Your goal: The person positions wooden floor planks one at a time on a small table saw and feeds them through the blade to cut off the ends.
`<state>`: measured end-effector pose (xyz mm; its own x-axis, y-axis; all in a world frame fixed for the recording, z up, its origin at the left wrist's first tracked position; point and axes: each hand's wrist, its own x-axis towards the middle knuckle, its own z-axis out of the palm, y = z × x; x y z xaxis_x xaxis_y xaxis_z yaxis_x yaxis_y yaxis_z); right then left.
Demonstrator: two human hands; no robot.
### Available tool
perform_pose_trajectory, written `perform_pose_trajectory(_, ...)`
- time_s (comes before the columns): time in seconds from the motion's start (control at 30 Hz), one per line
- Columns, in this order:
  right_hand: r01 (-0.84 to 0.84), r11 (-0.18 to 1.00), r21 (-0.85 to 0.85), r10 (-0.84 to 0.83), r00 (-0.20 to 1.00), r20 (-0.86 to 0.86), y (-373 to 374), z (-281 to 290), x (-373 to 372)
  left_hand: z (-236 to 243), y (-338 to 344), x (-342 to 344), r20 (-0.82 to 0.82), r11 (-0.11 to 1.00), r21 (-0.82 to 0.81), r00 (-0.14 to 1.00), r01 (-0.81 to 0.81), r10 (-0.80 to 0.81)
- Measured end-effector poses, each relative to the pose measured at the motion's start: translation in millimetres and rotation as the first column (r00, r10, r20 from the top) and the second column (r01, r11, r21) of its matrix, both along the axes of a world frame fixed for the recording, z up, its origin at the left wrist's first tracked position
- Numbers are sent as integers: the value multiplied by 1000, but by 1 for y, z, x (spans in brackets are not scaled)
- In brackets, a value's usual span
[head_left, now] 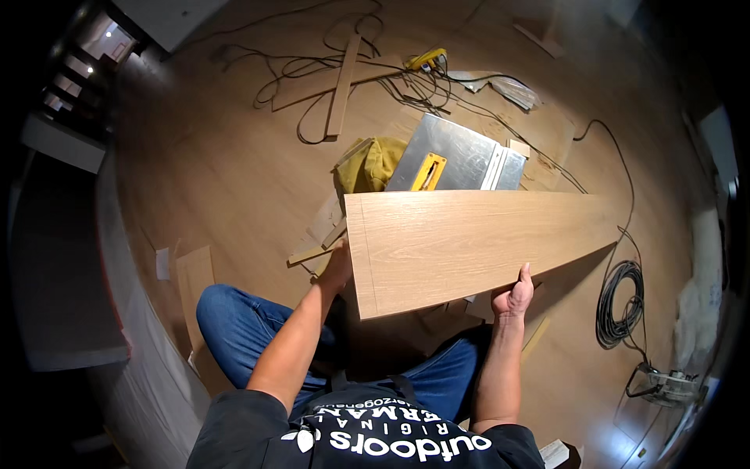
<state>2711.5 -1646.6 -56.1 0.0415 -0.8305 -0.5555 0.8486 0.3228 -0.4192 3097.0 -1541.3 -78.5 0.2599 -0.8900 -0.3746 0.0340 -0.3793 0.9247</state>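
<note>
I hold a long light oak-coloured plank across my front, with a thin line drawn near its left end. My left hand grips that end, its fingers largely hidden behind the board. My right hand grips the lower edge farther right, thumb upward. Beyond the plank is a table saw with a metal top and a yellow insert, its lower part hidden by the board. A crumpled yellow bag or cloth lies to its left, near several offcuts.
Loose cables, crossed wood strips and a yellow tool lie on the floor ahead. A coiled black cable and a metal tool lie at right. A cardboard sheet and a step edge are at left.
</note>
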Motion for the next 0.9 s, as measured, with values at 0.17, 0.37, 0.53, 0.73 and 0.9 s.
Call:
perform_pose_trajectory(0.17, 14, 997, 71, -19, 997, 71, -2, -10, -5, 108, -9, -23, -117, 986, -88, 985, -142, 131)
perform_pose_trajectory(0.37, 28, 990, 137, -29, 1000, 7, -5, -5, 9, 134, -7, -51, 200, 943, -333, 977, -7, 78)
perform_pose_trajectory(0.53, 31, 991, 132, -25, 998, -53, -17, 1, -4, 149, -3, -58, 3, 927, -371, 998, -54, 59)
perform_pose_trajectory(0.73, 46, 993, 108, -32, 991, -129, -30, -20, -29, 153, 32, -68, 307, 921, -388, 947, 33, 95)
perform_pose_trajectory(0.9, 84, 995, -54, -82, 995, 50, -6, 2, -15, 163, 63, -42, 331, 938, -339, 943, 75, 44)
